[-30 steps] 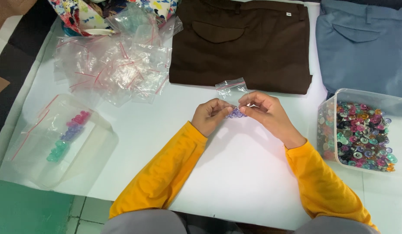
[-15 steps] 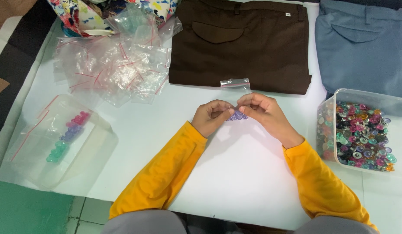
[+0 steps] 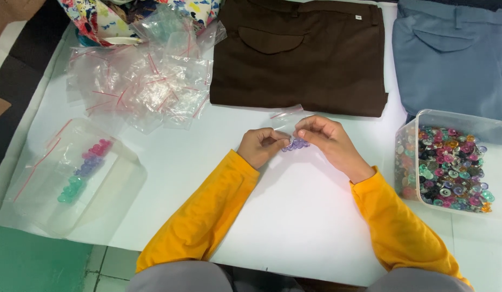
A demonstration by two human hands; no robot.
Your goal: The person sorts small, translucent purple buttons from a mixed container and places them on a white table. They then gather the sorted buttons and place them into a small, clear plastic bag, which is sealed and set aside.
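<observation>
My left hand and my right hand meet over the white table, both pinching a small clear zip bag with purple buttons bunched at its bottom. The bag's top strip lies flat toward the brown trousers. Both arms wear yellow sleeves.
A clear plastic tub of mixed coloured buttons stands at the right. A pile of empty small zip bags lies at the upper left. A large clear bag with pink, purple and green buttons lies at the left. Blue trousers lie at the upper right.
The bag's upper part, which stood up a second ago, has folded down flat between my fingers. My hands stay in the same spot.
</observation>
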